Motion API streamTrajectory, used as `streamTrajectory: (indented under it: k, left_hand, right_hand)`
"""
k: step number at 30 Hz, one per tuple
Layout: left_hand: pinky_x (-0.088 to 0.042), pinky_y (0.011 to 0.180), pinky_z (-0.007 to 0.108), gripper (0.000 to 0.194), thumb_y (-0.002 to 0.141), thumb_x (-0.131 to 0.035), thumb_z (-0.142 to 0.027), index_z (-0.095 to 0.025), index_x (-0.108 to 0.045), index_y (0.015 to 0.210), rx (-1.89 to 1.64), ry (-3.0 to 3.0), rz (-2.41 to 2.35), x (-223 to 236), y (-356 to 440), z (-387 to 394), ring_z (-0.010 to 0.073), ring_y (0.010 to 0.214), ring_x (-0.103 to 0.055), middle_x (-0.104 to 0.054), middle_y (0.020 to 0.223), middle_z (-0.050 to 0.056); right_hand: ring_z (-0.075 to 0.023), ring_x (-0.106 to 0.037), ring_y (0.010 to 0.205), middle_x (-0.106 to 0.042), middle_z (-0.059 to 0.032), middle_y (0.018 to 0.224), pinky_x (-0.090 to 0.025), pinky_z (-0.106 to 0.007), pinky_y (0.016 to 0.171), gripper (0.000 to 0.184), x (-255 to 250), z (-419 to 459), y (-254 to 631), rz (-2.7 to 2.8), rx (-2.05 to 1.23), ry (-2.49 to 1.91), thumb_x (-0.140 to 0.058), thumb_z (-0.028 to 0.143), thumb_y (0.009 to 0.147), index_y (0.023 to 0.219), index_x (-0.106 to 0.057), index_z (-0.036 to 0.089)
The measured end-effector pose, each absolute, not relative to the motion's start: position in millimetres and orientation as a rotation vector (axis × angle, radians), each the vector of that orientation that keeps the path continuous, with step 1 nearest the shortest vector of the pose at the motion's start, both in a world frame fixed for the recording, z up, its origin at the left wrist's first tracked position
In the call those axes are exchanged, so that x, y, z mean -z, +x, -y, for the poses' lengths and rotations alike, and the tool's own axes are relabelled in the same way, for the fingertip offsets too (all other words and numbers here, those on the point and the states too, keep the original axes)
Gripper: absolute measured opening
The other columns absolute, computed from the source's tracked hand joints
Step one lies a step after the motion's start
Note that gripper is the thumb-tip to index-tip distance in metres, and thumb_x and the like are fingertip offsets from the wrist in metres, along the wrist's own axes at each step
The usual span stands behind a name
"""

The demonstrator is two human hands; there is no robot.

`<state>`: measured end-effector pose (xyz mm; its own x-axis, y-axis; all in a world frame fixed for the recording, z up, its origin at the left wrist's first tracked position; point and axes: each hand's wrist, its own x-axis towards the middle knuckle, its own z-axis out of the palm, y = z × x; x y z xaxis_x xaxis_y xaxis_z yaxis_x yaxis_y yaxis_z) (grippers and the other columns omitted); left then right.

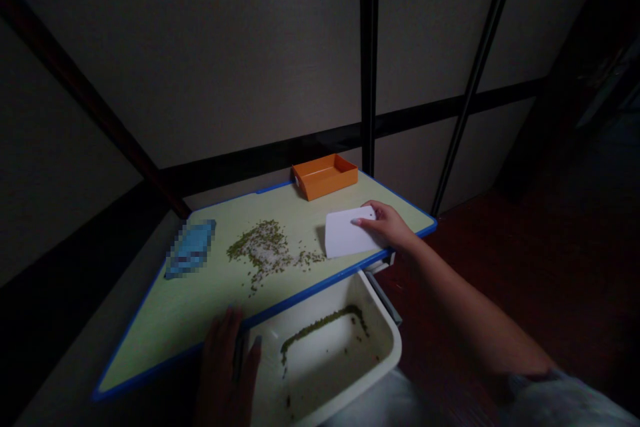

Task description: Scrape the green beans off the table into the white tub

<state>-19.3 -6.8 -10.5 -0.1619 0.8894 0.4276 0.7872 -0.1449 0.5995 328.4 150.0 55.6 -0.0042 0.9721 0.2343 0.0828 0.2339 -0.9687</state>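
Note:
My right hand is closed on a flat white plastic scraper, thumb on its near face. The scraper is tilted up with its lower edge at the tabletop, just right of scattered green and whitish grains. My left hand, dark in shadow, grips the left side of a white plastic tub, with the thumb over the rim. The tub is below the table's front edge. A line of green grains lies along its inner far side, with a few loose bits on its floor.
The pale green table has a blue edge. An orange open box stands at its back, and a blurred blue packet lies at the left. Grey panelled walls rise behind; a dark red floor is at the right.

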Motion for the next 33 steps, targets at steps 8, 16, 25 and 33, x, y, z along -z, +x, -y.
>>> streamTrajectory:
  k: [8, 16, 25, 33]
  left_hand:
    - [-0.018, 0.12, 0.046, 0.053, 0.092, -0.041, -0.042, -0.03, -0.036, 0.144, -1.202, 1.982, -1.945, 9.6, -18.7, 6.9, 0.021, 0.146, -0.023, -0.036, 0.154, 0.002]
    - [-0.02, 0.12, 0.047, 0.053, 0.092, -0.042, -0.042, -0.027, -0.04, 0.143, -1.222, 1.984, -1.986, 10.9, -18.4, 5.0, 0.0224, 0.145, -0.026, -0.039, 0.153, 0.004]
    - [-0.018, 0.121, 0.045, 0.053, 0.093, -0.042, -0.043, -0.026, -0.039, 0.142, -1.186, 1.963, -2.002, 8.4, -16.8, 5.9, 0.0212, 0.146, -0.024, -0.038, 0.153, 0.005]
    - [-0.017, 0.121, 0.045, 0.053, 0.094, -0.04, -0.042, -0.027, -0.036, 0.144, -1.159, 1.972, -1.996, 9.2, -18.0, 8.0, 0.0201, 0.146, -0.022, -0.035, 0.155, 0.004]
  right_hand:
    - [-0.0135, -0.053, 0.062, -0.058, 0.0022, 0.071, -0.039, -0.024, 0.053, 0.045, -57.3, -149.7, 326.7, 1.356, -1.022, -1.048, -0.079, 0.049, 0.057, 0.08, -0.054, 0.019]
    - [-0.0132, -0.052, 0.062, -0.057, 0.0022, 0.072, -0.038, -0.025, 0.053, 0.044, -57.5, -150.8, 325.9, 1.358, -1.029, -1.068, -0.079, 0.047, 0.058, 0.081, -0.054, 0.019]
    - [-0.0155, -0.055, 0.065, -0.06, 0.0, 0.075, -0.04, -0.026, 0.055, 0.044, -56.4, -153.7, 325.3, 1.317, -0.988, -1.095, -0.078, 0.048, 0.059, 0.082, -0.054, 0.019]
    - [-0.0146, -0.054, 0.062, -0.059, 0.0015, 0.071, -0.04, -0.027, 0.057, 0.044, -55.9, -154.0, 325.5, 1.309, -0.987, -1.062, -0.079, 0.048, 0.058, 0.081, -0.055, 0.019]
